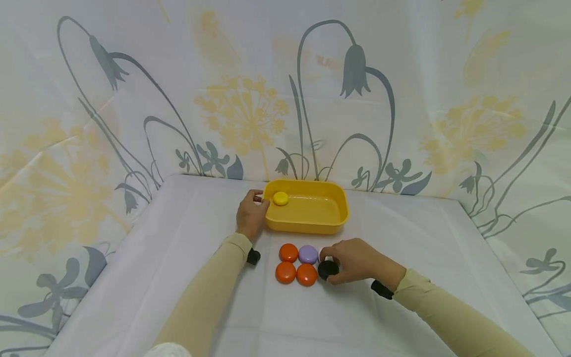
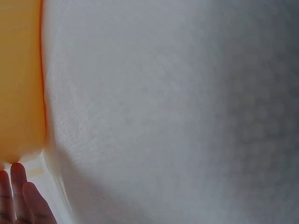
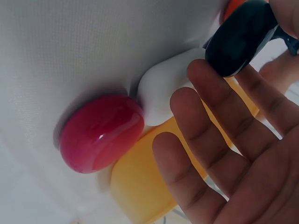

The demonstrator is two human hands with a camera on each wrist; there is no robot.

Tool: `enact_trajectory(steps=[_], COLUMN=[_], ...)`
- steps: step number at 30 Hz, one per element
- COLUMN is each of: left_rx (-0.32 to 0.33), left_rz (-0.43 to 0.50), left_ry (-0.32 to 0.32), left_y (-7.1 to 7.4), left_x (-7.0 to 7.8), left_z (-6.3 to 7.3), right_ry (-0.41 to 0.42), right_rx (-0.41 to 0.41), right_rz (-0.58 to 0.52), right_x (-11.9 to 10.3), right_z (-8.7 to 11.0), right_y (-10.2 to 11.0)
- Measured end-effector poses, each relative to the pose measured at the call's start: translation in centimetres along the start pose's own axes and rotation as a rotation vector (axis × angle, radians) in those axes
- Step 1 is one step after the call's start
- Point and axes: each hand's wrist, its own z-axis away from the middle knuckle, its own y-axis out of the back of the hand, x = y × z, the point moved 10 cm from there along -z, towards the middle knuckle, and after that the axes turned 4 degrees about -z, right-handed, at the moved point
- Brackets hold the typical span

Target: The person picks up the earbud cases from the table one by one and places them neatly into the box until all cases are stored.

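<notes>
My right hand [image 1: 354,260] pinches a glossy black rounded disc [image 3: 240,37] between thumb and fingertips; its other fingers are extended. Beside those fingers lie a white disc [image 3: 163,88] and a pink disc [image 3: 100,133], the pink one hidden by the hand in the head view. To the left sit a lilac disc [image 1: 308,254] and three orange discs, one of them the orange disc [image 1: 288,253] at the back left. My left hand [image 1: 251,215] touches the left end of a yellow tray [image 1: 308,227] with fairly straight fingers. Inside the tray is a yellow disc [image 1: 280,199].
A white cloth [image 1: 142,277] covers the table. Behind it, and at both sides, hangs a flower-printed curtain [image 1: 267,44], close to the tray's back edge. Black straps with small devices sit on both wrists.
</notes>
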Motion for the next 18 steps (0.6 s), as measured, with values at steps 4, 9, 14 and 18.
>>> enact_trajectory(steps=[4,9,14,18], left_rx=[0.000,-0.010,-0.014,-0.017], left_rz=[0.002,-0.005,-0.007,-0.008], left_ry=[0.002,0.011,0.018,0.025], left_y=[0.02,-0.03,-0.03,-0.06], left_x=[-0.04,-0.04,-0.04,-0.11], left_z=[-0.01,-0.03,-0.04,-0.01], right_ry=[0.001,-0.012,-0.013,-0.001], right_rx=[-0.006,-0.018,-0.020,-0.021], right_rz=[0.004,0.005,0.005,0.010], right_x=[0.05,0.22,0.22,0.10], right_z=[-0.03,-0.07,-0.05,-0.01], right_y=[-0.30,-0.62,-0.83,-1.01])
